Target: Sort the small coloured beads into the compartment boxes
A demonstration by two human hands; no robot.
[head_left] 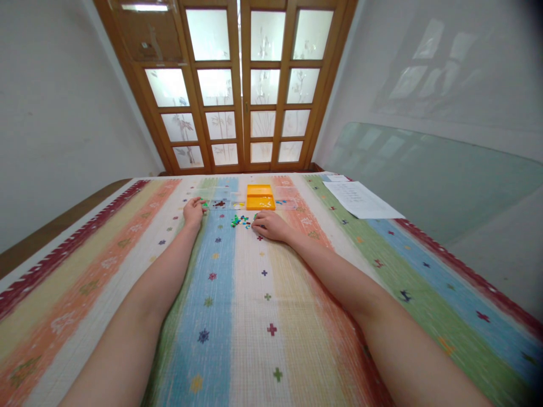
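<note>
My left hand (194,211) is at the far side of the table with its fingers curled together, beside some small green pieces (205,204) in a clear, shallow tray. Whether one of these pieces is between the fingertips is too small to tell. My right hand (271,225) rests on the cloth, fingers closed and pointing left. Its fingertips touch the right edge of a loose pile of small mixed-colour pieces (240,221), and what they hold is hidden. Behind the pile stands an open yellow box (260,190) with small white pieces inside.
Dark red pieces (219,204) and blue pieces (281,202) lie in groups on either side of the box. A printed paper sheet (360,199) is at the back right. A striped tablecloth (250,316) covers the table. Glazed wooden doors (242,85) stand beyond.
</note>
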